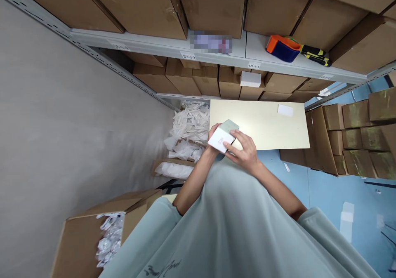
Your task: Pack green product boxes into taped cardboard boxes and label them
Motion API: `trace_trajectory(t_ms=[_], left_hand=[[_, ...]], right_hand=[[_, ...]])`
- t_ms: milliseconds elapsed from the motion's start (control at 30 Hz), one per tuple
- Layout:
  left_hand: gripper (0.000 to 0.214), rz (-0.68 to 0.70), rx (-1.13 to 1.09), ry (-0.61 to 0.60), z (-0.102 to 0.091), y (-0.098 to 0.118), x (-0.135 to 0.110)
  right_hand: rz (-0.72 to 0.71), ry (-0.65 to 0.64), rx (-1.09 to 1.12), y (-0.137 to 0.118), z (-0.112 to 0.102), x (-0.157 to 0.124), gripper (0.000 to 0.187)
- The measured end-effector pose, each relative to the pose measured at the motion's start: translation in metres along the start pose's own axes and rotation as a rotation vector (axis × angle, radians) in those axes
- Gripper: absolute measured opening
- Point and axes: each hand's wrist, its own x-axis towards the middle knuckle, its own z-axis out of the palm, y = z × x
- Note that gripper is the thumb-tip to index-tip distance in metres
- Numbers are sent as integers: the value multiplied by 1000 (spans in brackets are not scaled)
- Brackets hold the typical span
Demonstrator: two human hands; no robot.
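A small rectangular cardboard box with one white face and one pale green face [221, 140] is held in both hands, in front of the person's body and over the near edge of a pale cream rectangular bench [262, 125]. The left hand's [212, 130] grip is closed on the box from its left side; most of that hand is hidden behind the box, so its finger placement is hard to tell. The right hand's [246, 150] grip is also on the box, the thumb on the white face and the fingertips along the edge of the green one. The box is tilted, and faint print shows on its white face.

A flat white rectangular piece [285, 110] lies near the far right corner of the bench. Left of the bench is a loose heap of white, plastic-looking pieces [192, 119]. Beyond it, a grey metal shelf [258, 52] carries brown cardboard cartons [213, 8], an orange and dark blue tape dispenser [283, 48] and yellow-and-black handled tools [315, 55].
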Motion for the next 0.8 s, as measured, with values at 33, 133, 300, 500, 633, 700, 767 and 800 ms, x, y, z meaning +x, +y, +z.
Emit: trace_trajectory(t_ms=[33, 133, 300, 500, 633, 700, 767, 800], left_hand=[[21, -9, 4, 36, -2, -2, -3], [20, -1, 35, 110, -7, -4, -17], [53, 237, 321, 65, -10, 2, -45], [62, 498, 565, 34, 11, 36, -60], [54, 480, 552, 22, 39, 60, -45], [48, 381, 487, 13, 50, 65, -34], [43, 298, 447, 3, 55, 66, -25], [41, 282, 446, -5, 55, 65, -22]], right_hand=[[65, 34, 22, 4, -4, 8, 38], [288, 145, 151, 28, -15, 37, 46], [601, 229, 434, 96, -16, 80, 68], [1037, 66, 762, 131, 17, 77, 67], [1321, -277, 1064, 101, 46, 48, 62], [1432, -406, 1178, 85, 57, 34, 61], [1514, -477, 1237, 76, 64, 24, 65], [1541, -489, 1248, 75, 66, 20, 67]])
